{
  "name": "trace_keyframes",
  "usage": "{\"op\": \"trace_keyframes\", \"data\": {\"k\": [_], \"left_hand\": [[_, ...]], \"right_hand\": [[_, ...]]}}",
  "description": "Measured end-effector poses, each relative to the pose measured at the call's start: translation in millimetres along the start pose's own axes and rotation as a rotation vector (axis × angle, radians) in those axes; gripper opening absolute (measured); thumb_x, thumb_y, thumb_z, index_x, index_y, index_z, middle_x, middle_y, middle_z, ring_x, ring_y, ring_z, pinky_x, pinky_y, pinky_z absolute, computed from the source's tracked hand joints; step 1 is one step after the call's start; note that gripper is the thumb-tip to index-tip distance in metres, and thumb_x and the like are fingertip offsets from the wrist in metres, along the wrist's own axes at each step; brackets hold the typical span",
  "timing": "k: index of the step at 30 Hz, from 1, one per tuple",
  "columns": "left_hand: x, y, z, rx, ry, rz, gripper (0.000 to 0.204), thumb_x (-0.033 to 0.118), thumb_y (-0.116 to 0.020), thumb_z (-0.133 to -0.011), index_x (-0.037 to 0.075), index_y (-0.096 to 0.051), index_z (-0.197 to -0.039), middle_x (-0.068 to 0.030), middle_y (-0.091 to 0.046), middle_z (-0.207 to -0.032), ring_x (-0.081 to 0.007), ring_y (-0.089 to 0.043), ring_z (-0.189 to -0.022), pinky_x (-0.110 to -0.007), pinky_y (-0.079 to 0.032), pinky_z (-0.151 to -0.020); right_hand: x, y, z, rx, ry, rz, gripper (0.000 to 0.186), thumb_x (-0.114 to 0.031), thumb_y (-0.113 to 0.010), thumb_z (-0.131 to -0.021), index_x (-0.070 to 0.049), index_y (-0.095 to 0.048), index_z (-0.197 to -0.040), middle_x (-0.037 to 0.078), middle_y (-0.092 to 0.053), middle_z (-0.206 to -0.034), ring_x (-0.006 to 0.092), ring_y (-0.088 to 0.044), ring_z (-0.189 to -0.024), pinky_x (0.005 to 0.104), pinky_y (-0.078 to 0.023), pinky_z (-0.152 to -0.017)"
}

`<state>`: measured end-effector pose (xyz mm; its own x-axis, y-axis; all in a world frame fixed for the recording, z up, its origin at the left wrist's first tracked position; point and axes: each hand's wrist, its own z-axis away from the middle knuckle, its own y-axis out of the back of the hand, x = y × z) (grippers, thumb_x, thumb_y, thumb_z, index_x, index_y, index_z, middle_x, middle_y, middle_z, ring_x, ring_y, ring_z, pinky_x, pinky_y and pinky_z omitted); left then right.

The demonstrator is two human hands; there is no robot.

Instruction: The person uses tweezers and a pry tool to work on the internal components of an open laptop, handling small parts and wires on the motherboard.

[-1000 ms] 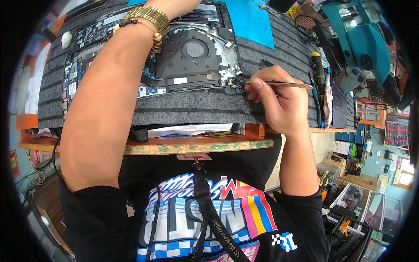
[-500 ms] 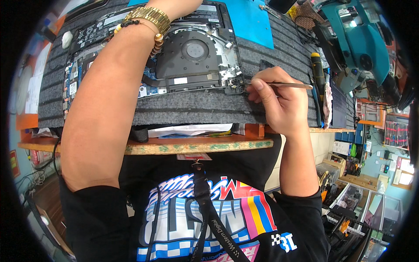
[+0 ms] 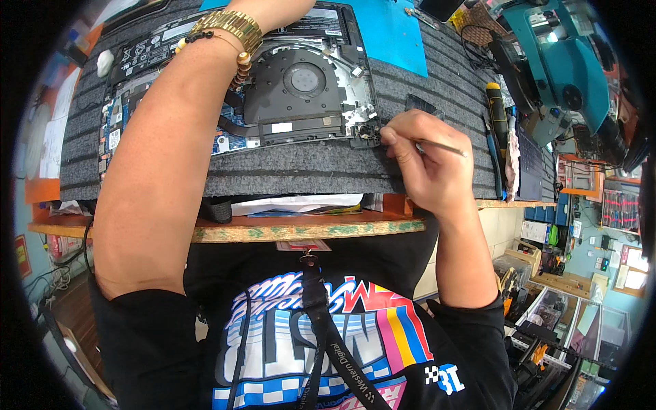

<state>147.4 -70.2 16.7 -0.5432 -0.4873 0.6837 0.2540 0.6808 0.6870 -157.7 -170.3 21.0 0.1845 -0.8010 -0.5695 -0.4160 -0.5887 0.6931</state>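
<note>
An opened laptop base (image 3: 273,130) lies on a ribbed grey mat, with its round black fan (image 3: 303,79) and blue circuit board showing. At its right front corner my right hand (image 3: 434,167) is closed round a slim metal tool (image 3: 447,147). The tool's back end sticks out to the right of the fist; its tip is hidden by the fingers near the small black hinge-like part (image 3: 367,139). My left arm reaches across the laptop. My left hand (image 3: 279,9) is at the top edge over the battery, its fingers cut off from view.
A small dark piece (image 3: 421,103) lies on the grey mat (image 3: 307,171) beyond my right hand. A yellow-and-black screwdriver (image 3: 497,102) lies to the right. A teal microscope (image 3: 560,65) stands at the far right, and a blue sheet (image 3: 393,41) lies at the back.
My right hand has moved slightly left toward the laptop's corner, and the tool's back end has tilted downward. The dark piece behind the hand shows more. My left arm has barely shifted.
</note>
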Motion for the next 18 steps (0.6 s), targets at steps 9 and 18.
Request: {"op": "trace_keyframes", "data": {"k": [9,18], "left_hand": [[8.8,1.2,3.9,-0.026,0.025,0.012,0.047,0.035,-0.055,-0.116,-0.005,-0.079,-0.117,-0.0364,-0.077,-0.122,-0.0539,-0.072,-0.122,-0.057,-0.057,-0.108],[8.6,2.1,5.8,-0.001,0.014,0.005,0.045,0.034,-0.055,-0.117,-0.003,-0.08,-0.119,-0.0341,-0.079,-0.122,-0.0534,-0.073,-0.121,-0.057,-0.057,-0.108]], "right_hand": [[-9.1,4.6,1.6,-0.003,-0.197,-0.023,0.008,0.002,-0.081,-0.1,0.003,-0.075,-0.094,0.013,-0.073,-0.087,0.0297,-0.07,-0.071,0.0375,-0.055,-0.065],[-3.6,1.5,0.5,-0.006,-0.099,0.017,0.007,0.001,-0.08,-0.1,0.003,-0.075,-0.095,0.014,-0.073,-0.088,0.033,-0.072,-0.073,0.04,-0.056,-0.066]]}}
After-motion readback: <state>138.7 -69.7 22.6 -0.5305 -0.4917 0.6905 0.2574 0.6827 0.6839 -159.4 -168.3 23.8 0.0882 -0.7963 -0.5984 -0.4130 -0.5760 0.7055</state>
